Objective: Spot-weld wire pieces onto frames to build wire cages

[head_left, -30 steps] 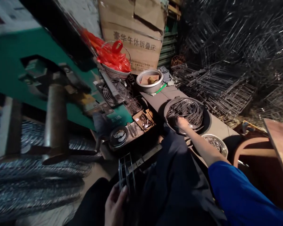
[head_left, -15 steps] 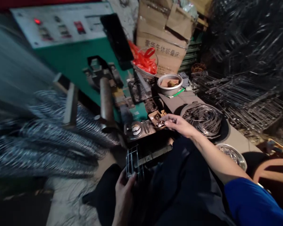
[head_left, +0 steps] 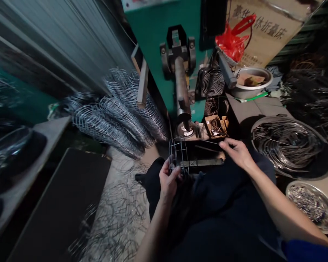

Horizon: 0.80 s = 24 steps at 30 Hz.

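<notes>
My left hand (head_left: 168,178) is closed around a small round wire frame (head_left: 181,149), which stands upright between thumb and fingers over my lap. My right hand (head_left: 238,153) pinches one end of a thin wire (head_left: 209,141) that points left toward the frame; its far end is hard to make out. Just beyond both hands, a green machine (head_left: 150,32) holds out a thick metal arm (head_left: 181,82) above a lower round part (head_left: 186,131). A small open cardboard box (head_left: 211,127) with dark bits inside lies beyond my right hand.
Stacks of wire rings (head_left: 117,120) lean at the left. To the right are a wide basin (head_left: 255,127) of bent wires, a bowl (head_left: 289,187) of small metal pieces and a metal pot (head_left: 243,92). Loose wire pieces (head_left: 123,207) litter the floor.
The view has swung left and down. My right hand has come away from the small cardboard box and now shows a thin wire in its fingers. My left hand still holds the wire frame.
</notes>
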Each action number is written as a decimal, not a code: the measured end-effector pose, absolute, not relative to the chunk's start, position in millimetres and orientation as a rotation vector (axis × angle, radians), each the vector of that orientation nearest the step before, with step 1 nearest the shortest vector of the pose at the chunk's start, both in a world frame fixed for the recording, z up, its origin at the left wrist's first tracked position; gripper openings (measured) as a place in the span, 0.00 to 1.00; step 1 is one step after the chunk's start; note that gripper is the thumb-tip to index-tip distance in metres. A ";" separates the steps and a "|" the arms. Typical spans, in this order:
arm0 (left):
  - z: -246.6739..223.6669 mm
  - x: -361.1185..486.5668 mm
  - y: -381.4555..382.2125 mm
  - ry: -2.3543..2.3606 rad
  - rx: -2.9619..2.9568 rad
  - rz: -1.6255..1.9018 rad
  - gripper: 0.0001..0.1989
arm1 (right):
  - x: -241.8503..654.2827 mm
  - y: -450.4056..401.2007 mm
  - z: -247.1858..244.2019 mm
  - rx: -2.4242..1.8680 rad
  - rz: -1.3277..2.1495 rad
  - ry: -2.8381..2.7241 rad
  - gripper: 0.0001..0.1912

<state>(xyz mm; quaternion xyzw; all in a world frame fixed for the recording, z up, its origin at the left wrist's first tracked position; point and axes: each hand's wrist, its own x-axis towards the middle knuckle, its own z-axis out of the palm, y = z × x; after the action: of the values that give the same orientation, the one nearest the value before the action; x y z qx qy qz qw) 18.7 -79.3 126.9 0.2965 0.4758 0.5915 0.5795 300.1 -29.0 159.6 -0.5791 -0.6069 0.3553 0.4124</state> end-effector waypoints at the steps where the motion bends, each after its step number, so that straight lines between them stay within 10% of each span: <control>1: 128.0 20.0 -77.0 1.101 0.700 1.389 0.35 | 300.3 -26.3 155.3 -1.450 0.854 -1.535 0.26; 24: 143.6 32.4 -65.7 1.100 0.751 1.475 0.33 | 284.3 -14.7 158.6 -1.358 0.895 -1.409 0.31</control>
<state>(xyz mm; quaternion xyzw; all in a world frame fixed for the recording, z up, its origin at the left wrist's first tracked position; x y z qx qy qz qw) 32.4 -65.7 143.6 0.3165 0.4640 0.6220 0.5456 284.3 -14.7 158.6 -0.5556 -0.5761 0.3659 0.4750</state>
